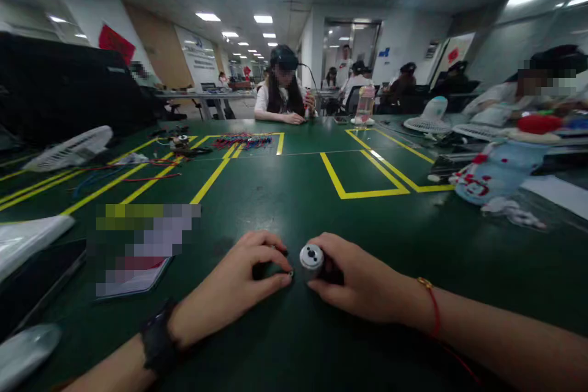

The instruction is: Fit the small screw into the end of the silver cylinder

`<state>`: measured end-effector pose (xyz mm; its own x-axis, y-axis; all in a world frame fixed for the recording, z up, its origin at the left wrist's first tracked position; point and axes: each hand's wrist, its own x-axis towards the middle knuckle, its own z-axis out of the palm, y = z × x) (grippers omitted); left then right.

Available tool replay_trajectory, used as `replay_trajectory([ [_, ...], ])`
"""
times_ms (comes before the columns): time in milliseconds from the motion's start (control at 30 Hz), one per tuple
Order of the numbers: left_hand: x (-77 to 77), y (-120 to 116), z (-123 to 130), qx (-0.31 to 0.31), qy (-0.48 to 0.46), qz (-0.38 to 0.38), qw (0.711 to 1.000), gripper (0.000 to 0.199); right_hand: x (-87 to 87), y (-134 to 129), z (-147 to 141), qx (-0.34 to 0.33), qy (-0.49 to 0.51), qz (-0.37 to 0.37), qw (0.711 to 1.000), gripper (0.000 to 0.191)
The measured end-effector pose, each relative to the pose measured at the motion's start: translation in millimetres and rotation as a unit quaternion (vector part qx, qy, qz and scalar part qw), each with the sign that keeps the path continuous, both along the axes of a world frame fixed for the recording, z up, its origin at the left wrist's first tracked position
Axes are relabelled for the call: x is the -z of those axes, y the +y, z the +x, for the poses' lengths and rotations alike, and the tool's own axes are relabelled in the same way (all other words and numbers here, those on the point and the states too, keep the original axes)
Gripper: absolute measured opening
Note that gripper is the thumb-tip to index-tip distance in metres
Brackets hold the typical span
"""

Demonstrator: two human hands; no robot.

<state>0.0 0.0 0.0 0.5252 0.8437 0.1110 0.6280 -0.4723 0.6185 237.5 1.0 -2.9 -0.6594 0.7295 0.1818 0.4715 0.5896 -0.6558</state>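
Observation:
Near the front middle of the green table (275, 208), my right hand (351, 269) is wrapped round a silver metal cylinder (311, 257). The cylinder's round end, with small dark holes, faces up toward me. Just left of it, my left hand (250, 269) pinches a tiny dark piece (291, 274) between thumb and index finger; it is too small to name. A narrow gap separates the fingertips of my left hand from the cylinder. A dark band is on my left wrist and a red cord on my right.
Left of my hands lie a booklet (147, 257), a dark flat device (50, 282) and a mouse (30, 349). Wires (243, 141) lie farther back. At the right stand a blue cup (500, 165) and small fans (429, 119). A person (280, 92) sits opposite.

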Motion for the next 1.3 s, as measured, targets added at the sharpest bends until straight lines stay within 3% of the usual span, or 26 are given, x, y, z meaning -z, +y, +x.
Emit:
replay_trajectory([
  [167, -7.2, 0, 2, -0.025, -0.07, -0.017, 0.997, 0.007, -3.4, 0, -1, -0.005, -0.002, 0.004, 1.0, 0.028],
  [300, -20.5, -3, 9, -0.071, -0.122, 0.028, 0.99, 0.008, -4.2, -2, -1, -0.009, -0.003, 0.004, 1.0, 0.027],
  [467, -28.2, -9, 19, -0.054, -0.124, 0.06, 0.989, 0.011, -2.8, -2, -3, -0.013, 0.003, 0.017, 1.0, 0.026],
  [1000, -31.2, -12, 21, -0.029, -0.114, 0.038, 0.992, 0.018, -5.5, -3, -3, -0.017, 0.002, 0.009, 1.0, 0.03],
  [1167, -24.8, -9, 14, -0.058, -0.133, 0.02, 0.989, 0.017, -6.0, -2, -3, -0.012, -0.01, 0.006, 1.0, 0.031],
  [1300, -18.1, -3, 10, -0.106, -0.149, -0.038, 0.982, 0.017, -7.1, -2, -4, -0.009, -0.017, 0.006, 1.0, 0.031],
])
